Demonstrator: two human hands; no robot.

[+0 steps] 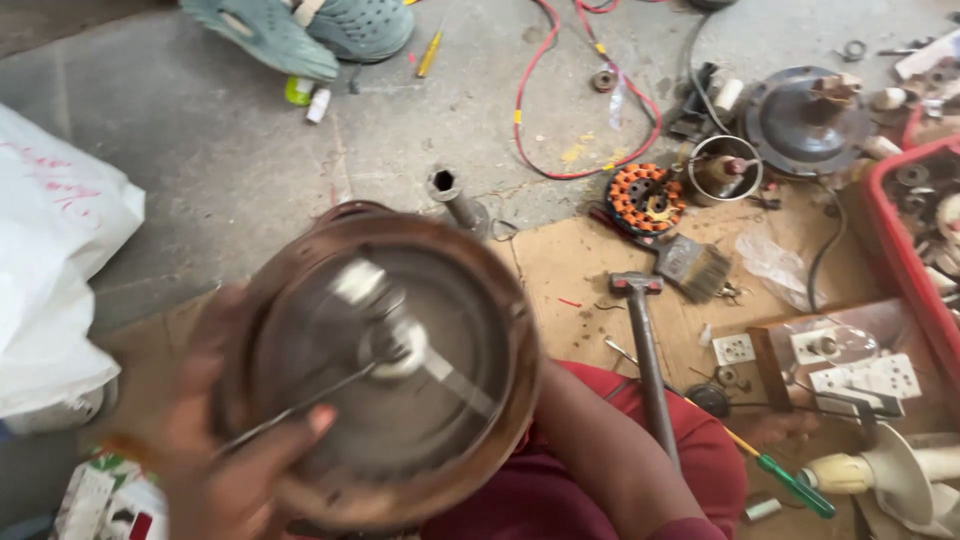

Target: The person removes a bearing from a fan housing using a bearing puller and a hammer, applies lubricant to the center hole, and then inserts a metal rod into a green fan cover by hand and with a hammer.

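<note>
Head view, and we've got a round brown motor housing point(385, 365) lifted close to the camera, open side up, its central hub and shaft point(395, 340) facing us. Our left hand point(215, 450) cups the rim from below, the grip wrapped on the housing with a thin metal tool point(290, 410) pinched along a finger, tip reaching toward the hub. It's blurred, so we can't tell just where the tip rests. Our right hand point(775, 425) is down past the red-clad knee, mostly hidden; whether its grip is spread or pressed together, we cannot tell.

Out on the cardboard sheet point(580, 270) covering the floor, a hammer point(645, 345) lies just beside the knee, a paintbrush point(690, 265) beyond it, and a copper-wound stator point(645, 198) near the sheet's far edge. A green-handled screwdriver point(790, 485) sits near the right hand, likely kept within reach. Farther off, red wire point(575, 120) loops over the bare concrete, and a red crate point(915, 250) holds parts at the right edge.
</note>
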